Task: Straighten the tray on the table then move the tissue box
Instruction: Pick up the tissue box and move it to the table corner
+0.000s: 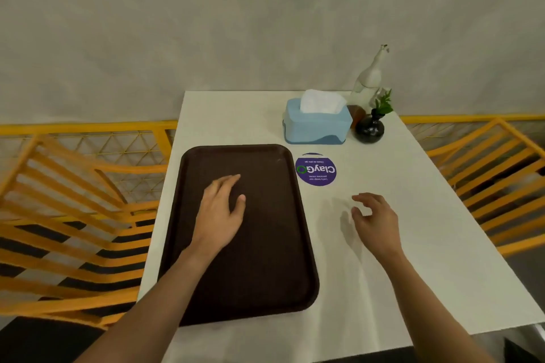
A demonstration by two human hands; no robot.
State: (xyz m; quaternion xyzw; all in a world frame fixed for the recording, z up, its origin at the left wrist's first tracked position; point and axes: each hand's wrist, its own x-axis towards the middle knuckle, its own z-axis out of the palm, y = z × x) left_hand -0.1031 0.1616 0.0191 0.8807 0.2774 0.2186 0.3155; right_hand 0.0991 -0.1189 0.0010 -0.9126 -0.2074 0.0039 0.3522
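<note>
A dark brown tray (274, 259) lies lengthwise on the left half of the white table (413, 230), its left edge along the table's left side. My left hand (219, 212) rests flat on the tray's middle, fingers spread, holding nothing. A light blue tissue box (317, 125) with a white tissue sticking up stands at the far end of the table, just beyond the tray's far right corner. My right hand (373, 216) hovers over bare table to the right of the tray, fingers loosely curled and apart, empty.
A round purple sticker (316, 169) lies between tray and tissue box. A small black vase with green leaves (371, 127) and a white figurine (370, 79) stand right of the box. Orange slatted chairs (67, 215) flank the table; a grey wall is behind.
</note>
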